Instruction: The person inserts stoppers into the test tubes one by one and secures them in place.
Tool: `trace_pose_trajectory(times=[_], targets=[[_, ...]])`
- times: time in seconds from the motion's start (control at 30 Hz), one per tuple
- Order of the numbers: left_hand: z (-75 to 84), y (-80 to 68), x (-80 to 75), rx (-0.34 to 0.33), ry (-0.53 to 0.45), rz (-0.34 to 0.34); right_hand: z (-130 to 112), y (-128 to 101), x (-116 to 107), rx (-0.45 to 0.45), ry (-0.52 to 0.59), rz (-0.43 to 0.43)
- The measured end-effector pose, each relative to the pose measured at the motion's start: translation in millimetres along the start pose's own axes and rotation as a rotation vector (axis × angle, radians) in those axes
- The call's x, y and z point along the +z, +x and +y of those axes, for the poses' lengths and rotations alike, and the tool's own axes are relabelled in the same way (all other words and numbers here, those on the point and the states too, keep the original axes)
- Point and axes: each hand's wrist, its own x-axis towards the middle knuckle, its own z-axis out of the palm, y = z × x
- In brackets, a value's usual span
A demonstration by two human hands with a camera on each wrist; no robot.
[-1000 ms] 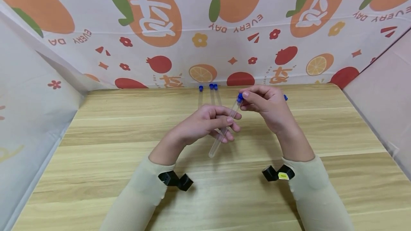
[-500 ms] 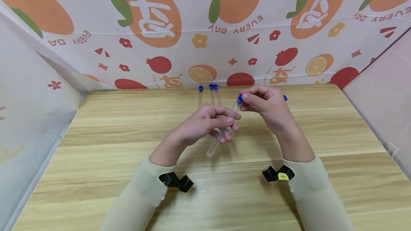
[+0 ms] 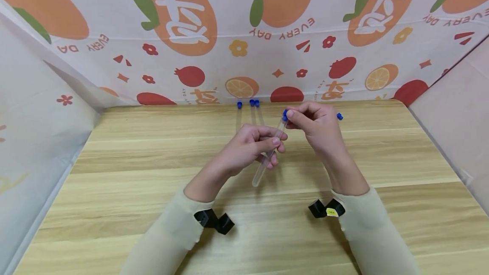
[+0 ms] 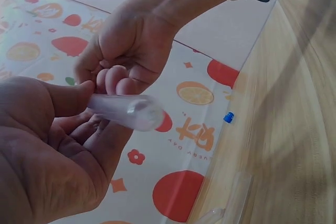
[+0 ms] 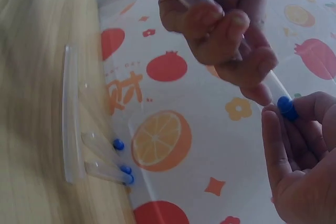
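Note:
My left hand (image 3: 254, 144) grips a clear test tube (image 3: 260, 173) between thumb and fingers. The tube slants, its rounded bottom low and towards me, its mouth end up to the right. With thumb and fingertips, my right hand (image 3: 318, 124) pinches the blue cap (image 3: 285, 115) at that upper end. In the right wrist view the cap (image 5: 286, 107) sits at the tube's end; whether it is fully seated I cannot tell. The left wrist view has the tube's rounded bottom (image 4: 147, 115) facing the camera, with the cap hidden behind the hands.
Three blue-capped tubes (image 3: 239, 116) lie at the table's back edge, partly behind my left hand. Beside them in the right wrist view lies another clear tube (image 5: 71, 114), no cap visible on it. A loose blue cap (image 3: 339, 116) rests at the back right, near the patterned cloth (image 3: 214, 71).
Both forearms have shifted slightly inwards, and the tube's lower end has moved a little to the right. The right fingers have curled in slightly at the cap. Both grips stay.

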Motion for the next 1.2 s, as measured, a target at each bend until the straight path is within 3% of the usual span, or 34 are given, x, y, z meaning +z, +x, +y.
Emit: trace_pose_trajectory(times=[0.2,0.57,0.77,1.0,1.2], targets=[[2.0,-1.5,2.1,-0.002,0.013,0.038,3,-1,5,-0.009,-0.001,0.042],[2.4,-1.0,3.9,0.083,0.102,0.046,1,-4,4,0.029,0.166,0.000],[6.1,-4.1,6.5,0.113,0.198,0.064,-2,-4,1,0.022,0.145,-0.027],[9.4,-6.4,8.7,0.145,0.317,0.095,-4,-4,1,-0.047,0.113,-0.055],[8.1,-6.2,8.5,0.155,0.314,0.107,-7,-6,2,-0.066,0.073,-0.054]])
